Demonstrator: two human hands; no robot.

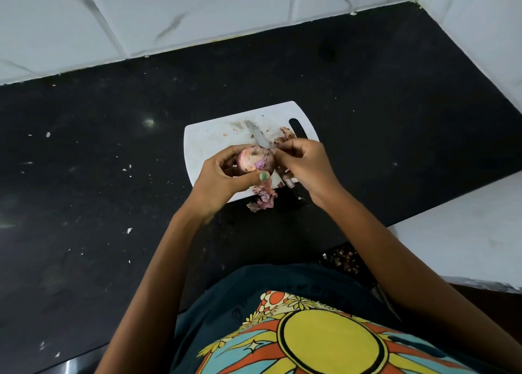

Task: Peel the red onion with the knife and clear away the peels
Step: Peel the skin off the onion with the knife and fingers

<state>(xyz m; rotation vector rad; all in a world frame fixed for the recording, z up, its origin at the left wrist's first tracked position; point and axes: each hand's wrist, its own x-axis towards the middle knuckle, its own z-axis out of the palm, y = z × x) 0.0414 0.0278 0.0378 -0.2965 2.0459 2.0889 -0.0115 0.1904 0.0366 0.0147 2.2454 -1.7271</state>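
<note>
- The red onion sits at the centre of the frame, held just above the near edge of the white cutting board, which lies on the dark surface.
- The left hand cups the onion, fingers curled round its far side and the thumb pressed across its near side.
- The right hand is closed round the knife; its handle is hidden in the fist, and the blade points toward the upper left of the frame, its base against the onion's right side.
- Much of the onion already shows pale and purple flesh, so I judge the peeling well along, with leftover patches of skin to lift.
- To do this step well, keep the blade shallow and catch only the papery skin. Pin it with the right thumb and pull, while the left hand turns the onion.
- The left thumb lies close to the blade's path, so strokes should run away from it.
- Loose peels lie at the board's near edge and spill onto the surface; more peel scraps rest at the board's right side, beside its handle slot. All of these are yet to be cleared.
</note>
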